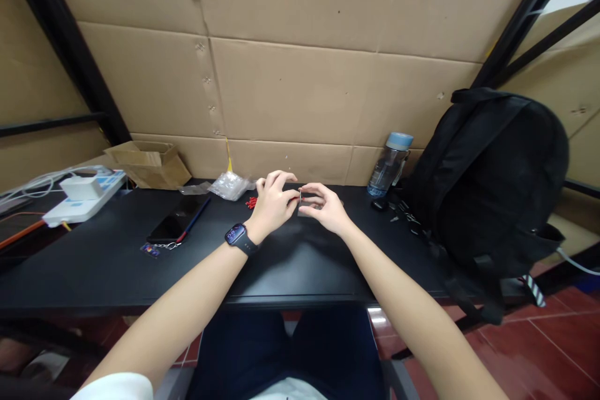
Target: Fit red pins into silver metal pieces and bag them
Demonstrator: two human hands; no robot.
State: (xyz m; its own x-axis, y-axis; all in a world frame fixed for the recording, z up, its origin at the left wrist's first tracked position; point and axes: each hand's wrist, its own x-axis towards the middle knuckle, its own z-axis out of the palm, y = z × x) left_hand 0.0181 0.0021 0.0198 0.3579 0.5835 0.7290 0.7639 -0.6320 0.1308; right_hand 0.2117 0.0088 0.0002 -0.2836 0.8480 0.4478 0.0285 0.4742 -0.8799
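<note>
Head view, one small thin piece [300,196] above the black worktop [300,269], my left hand [272,207] pinching it, my right hand [329,209] curled beside it, grip I cannot tell, red bits [252,202] near left.

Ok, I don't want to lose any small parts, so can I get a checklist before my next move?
1. Both hands at the work: ok; left hand and right hand meet around a small thin piece.
2. Piece firmly gripped: cannot tell; the hands mostly hide it.
3. Red pieces close by: ok, beside the left hand.
4. Bottle capped: ok.
5. Phone apart from the hands: ok, off to the left.
</note>
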